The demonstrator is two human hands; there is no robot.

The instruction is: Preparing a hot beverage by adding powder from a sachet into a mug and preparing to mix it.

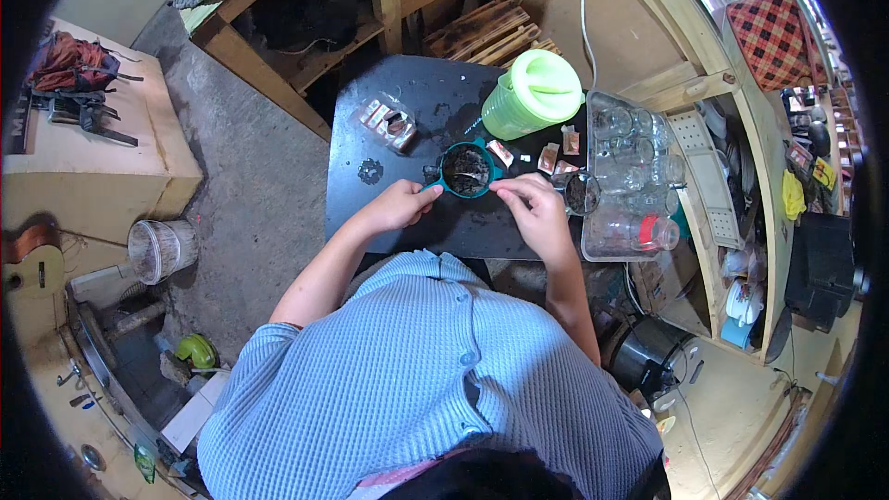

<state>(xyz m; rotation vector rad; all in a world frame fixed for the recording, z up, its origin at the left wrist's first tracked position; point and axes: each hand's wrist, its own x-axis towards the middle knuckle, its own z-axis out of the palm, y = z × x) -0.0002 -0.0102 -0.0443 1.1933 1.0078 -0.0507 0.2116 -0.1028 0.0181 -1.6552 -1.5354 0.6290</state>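
My left hand [406, 207] grips the handle of a teal strainer [497, 161]. The strainer holds dark, wet-looking leaves or grounds [464, 161]. It appears to rest on a glass mug, of which only the handle [431, 172] shows at the left. My right hand [535, 208] pinches what looks like a thin metal spoon [474, 176] at the strainer's right rim; its tip lies in the dark contents. Close to the right of that hand is a glass mug [583, 194] with dark matter inside.
A lime-green lidded pitcher [531, 97] stands behind the strainer on the black table [389, 222]. Small opened packets [548, 157] lie near it, and a clear plastic package [389, 126] at left. A clear tray [590, 250] of glass jars [628, 153] borders the right side.
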